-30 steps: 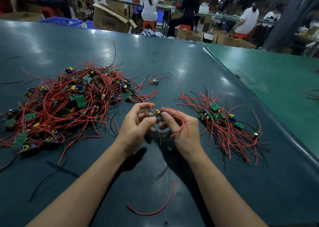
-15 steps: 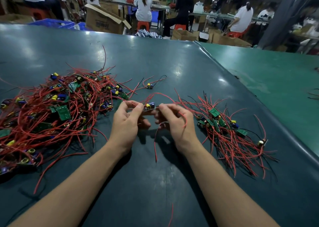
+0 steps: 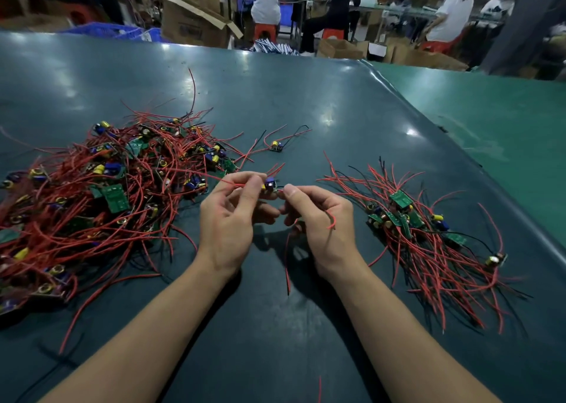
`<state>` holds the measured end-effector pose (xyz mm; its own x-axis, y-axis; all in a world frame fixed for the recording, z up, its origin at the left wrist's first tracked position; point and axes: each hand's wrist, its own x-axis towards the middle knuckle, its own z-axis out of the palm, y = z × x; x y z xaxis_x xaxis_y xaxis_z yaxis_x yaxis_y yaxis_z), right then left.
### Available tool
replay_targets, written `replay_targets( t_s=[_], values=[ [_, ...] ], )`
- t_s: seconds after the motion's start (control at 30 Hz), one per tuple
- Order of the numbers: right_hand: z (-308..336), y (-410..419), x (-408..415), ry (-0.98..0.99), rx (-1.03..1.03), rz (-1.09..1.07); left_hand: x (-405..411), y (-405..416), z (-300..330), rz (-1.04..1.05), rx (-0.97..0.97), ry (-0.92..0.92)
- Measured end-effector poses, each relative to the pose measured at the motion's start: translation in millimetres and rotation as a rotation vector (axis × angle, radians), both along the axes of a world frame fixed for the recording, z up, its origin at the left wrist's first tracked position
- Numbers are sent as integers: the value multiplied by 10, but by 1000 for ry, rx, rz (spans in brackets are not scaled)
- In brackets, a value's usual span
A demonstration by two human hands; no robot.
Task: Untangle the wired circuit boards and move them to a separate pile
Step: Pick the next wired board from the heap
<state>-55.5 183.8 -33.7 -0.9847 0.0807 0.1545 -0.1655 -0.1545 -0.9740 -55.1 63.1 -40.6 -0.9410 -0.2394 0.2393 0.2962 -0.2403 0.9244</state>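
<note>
A big tangled heap of circuit boards with red wires (image 3: 101, 194) covers the left of the dark table (image 3: 275, 96). A smaller, combed-out pile of wired boards (image 3: 428, 237) lies on the right. Between them, above the table, a small circuit board (image 3: 270, 184) with a blue capacitor is pinched from both sides. My left hand (image 3: 228, 219) holds its left end and a red wire. My right hand (image 3: 318, 215) holds its right end, with red wires curling through the palm and hanging below.
One lone wired board (image 3: 275, 146) lies on the table beyond my hands. A loose red wire (image 3: 320, 389) lies near the front edge. A green table (image 3: 490, 120) adjoins on the right. People and cardboard boxes fill the background.
Both hands stay together on the same small board. They have shifted slightly away from me and left, and the wires from the right hand hang straighter.
</note>
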Motion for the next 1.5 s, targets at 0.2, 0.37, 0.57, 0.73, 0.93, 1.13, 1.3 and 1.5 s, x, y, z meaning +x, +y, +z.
replay_targets(
  t_s=[0.2,0.37,0.57,0.73,0.93,1.13,1.3,1.5],
  values=[
    [38,47,-32,-184,-162,29,-27,-10,47,-180,270,-188],
    [61,70,-54,-253,-332,-4,-10,-13,-6,-241,119,-127],
    [12,5,-39,-272,-305,26,-14,-6,-21,-273,103,-93],
    [17,38,-76,-235,-274,-194,-51,10,-39,-199,6,-108],
    [39,132,-126,-186,-383,-396,-86,-8,-52,-179,36,-131],
    [-3,107,-129,-209,-463,-473,-71,-15,-41,-214,37,-136],
    [16,152,-140,-182,-509,-548,-77,-26,-39,-191,76,-160],
    [51,206,-160,-231,-574,-558,-56,-7,-29,-259,36,-159]
  ],
)
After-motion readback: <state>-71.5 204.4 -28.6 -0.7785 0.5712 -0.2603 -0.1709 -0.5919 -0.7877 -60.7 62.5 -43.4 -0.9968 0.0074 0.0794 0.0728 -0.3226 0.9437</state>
